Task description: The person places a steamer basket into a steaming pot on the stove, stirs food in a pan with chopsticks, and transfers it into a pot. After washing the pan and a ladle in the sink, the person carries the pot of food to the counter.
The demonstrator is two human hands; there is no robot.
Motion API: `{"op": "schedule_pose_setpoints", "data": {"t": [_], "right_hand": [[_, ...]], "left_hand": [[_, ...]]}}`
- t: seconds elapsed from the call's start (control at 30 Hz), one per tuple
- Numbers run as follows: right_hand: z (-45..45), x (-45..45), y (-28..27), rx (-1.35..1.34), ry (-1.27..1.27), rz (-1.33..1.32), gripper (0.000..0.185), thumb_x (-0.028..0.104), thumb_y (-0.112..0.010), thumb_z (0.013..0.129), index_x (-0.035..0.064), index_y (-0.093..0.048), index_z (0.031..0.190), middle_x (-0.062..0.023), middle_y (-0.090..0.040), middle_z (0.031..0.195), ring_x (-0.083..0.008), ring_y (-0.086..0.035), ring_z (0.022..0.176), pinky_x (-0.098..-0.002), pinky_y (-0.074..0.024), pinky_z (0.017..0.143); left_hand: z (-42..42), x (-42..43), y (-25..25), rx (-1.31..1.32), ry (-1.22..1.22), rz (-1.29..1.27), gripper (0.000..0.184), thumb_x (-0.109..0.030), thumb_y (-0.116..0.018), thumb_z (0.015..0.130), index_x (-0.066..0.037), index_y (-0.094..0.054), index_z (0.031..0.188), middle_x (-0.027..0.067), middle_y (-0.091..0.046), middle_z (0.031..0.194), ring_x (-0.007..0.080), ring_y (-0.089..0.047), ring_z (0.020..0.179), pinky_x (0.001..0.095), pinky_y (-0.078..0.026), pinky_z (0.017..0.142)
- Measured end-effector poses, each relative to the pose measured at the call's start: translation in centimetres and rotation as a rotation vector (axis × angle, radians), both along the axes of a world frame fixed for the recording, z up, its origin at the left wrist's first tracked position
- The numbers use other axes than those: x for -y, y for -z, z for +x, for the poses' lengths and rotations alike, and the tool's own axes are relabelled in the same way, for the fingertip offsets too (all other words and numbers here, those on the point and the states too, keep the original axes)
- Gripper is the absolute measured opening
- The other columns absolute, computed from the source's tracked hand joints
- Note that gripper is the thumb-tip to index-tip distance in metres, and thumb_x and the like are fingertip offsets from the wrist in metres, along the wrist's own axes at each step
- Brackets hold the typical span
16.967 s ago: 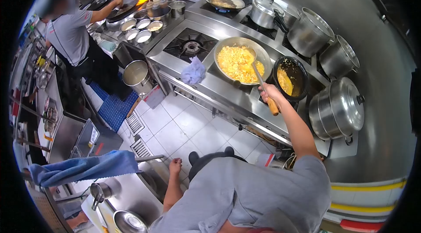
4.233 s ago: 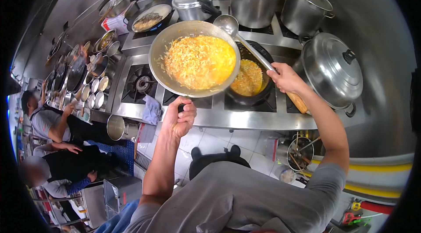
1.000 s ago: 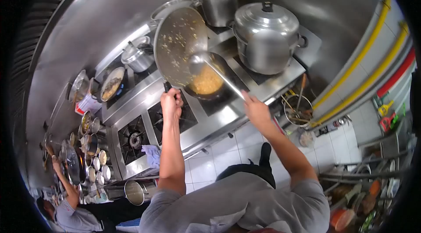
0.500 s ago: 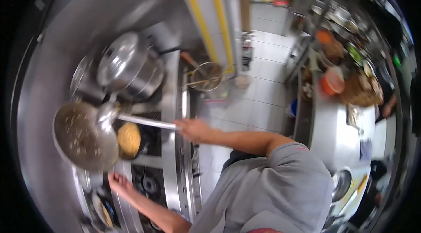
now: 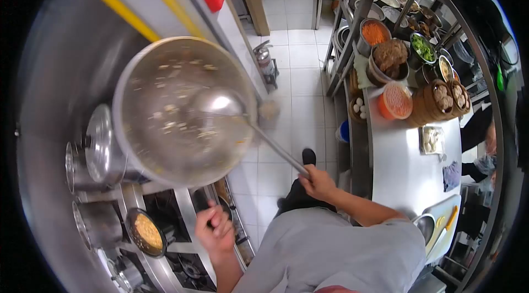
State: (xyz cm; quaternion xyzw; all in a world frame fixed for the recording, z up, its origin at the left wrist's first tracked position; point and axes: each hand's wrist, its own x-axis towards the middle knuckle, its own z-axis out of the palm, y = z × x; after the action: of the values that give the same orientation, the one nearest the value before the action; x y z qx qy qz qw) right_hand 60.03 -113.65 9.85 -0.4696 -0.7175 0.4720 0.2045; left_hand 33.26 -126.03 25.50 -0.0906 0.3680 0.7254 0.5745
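Note:
A large wok (image 5: 184, 163) is raised and tilted so its inside faces me, with scattered pale bits and some smears in it. My left hand (image 5: 215, 228) is closed below its rim, around a short dark handle. My right hand (image 5: 318, 184) grips the long handle of a metal ladle (image 5: 217, 101). The ladle's bowl, blurred by motion, is inside the wok or just in front of it; I cannot tell if they touch. On the stove a small black pan (image 5: 132, 218) holds a round golden omelette-like food (image 5: 147, 232).
Lidded metal pots (image 5: 102, 152) stand left of the stove (image 5: 165, 246). Yellow pipes (image 5: 118, 5) run behind the wok. At right, a steel counter (image 5: 394, 174) carries bamboo steamers (image 5: 421, 106), an orange tub (image 5: 395, 101) and bowls of food. A person's hand (image 5: 490, 138) shows at far right.
The wok has come off the stove area toward me and to the right, in my left hand. My right hand has swung right with the ladle. My view has turned.

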Motion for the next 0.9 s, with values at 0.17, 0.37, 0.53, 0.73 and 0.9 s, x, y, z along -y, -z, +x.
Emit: {"op": "schedule_pose_setpoints", "data": {"t": [0.17,0.37,0.53,0.73,0.9], "right_hand": [[8.2,-6.8,3.7,0.197,0.153,0.076,0.023,0.023,-0.057,0.094,0.0044,-0.052,0.106,-0.0235,-0.064,0.077,-0.0465,-0.062,0.074,-0.0527,-0.0489,0.065],[11.6,-16.0,7.8,0.311,0.345,0.011,0.027,0.026,-0.061,0.09,0.0001,-0.056,0.089,-0.03,-0.061,0.073,-0.0502,-0.06,0.072,-0.0562,-0.0481,0.065],[10.6,-26.0,9.9,0.314,0.49,-0.027,0.027,0.027,-0.06,0.09,0.0003,-0.06,0.095,-0.0299,-0.063,0.081,-0.0492,-0.062,0.079,-0.0549,-0.0486,0.069],[7.5,-43.6,7.5,0.324,0.583,-0.083,0.031,0.03,-0.06,0.09,-0.0016,-0.058,0.093,-0.0298,-0.062,0.082,-0.0498,-0.06,0.083,-0.0536,-0.0464,0.072],[4.6,-59.7,3.0,0.228,0.69,-0.014,0.031,0.029,-0.059,0.091,-0.0014,-0.058,0.09,-0.0289,-0.062,0.077,-0.0495,-0.06,0.081,-0.0527,-0.0464,0.07]], "left_hand": [[2.7,-18.7,8.4,0.256,0.336,-0.081,0.013,-0.007,-0.053,0.086,-0.006,-0.049,0.073,-0.0004,-0.046,0.057,0.0063,-0.035,0.038,0.0206,-0.026,0.032],[6.3,-41.4,21.1,0.242,0.473,-0.26,0.012,-0.005,-0.059,0.078,-0.007,-0.05,0.07,0.0011,-0.05,0.061,0.0057,-0.036,0.039,0.018,-0.026,0.031],[8.7,-56.9,26.4,0.176,0.536,-0.335,0.011,-0.003,-0.058,0.074,-0.008,-0.048,0.071,0.0016,-0.048,0.06,0.0056,-0.036,0.04,0.0175,-0.025,0.031],[10.7,-74.0,23.7,0.252,0.536,-0.262,0.01,-0.005,-0.055,0.076,-0.008,-0.047,0.069,0.0013,-0.045,0.059,0.0062,-0.036,0.041,0.018,-0.024,0.031],[13.3,-90.7,17.6,0.224,0.554,-0.195,0.01,-0.004,-0.057,0.077,-0.009,-0.048,0.073,0.0007,-0.046,0.059,0.0062,-0.033,0.041,0.0189,-0.024,0.032]]}}
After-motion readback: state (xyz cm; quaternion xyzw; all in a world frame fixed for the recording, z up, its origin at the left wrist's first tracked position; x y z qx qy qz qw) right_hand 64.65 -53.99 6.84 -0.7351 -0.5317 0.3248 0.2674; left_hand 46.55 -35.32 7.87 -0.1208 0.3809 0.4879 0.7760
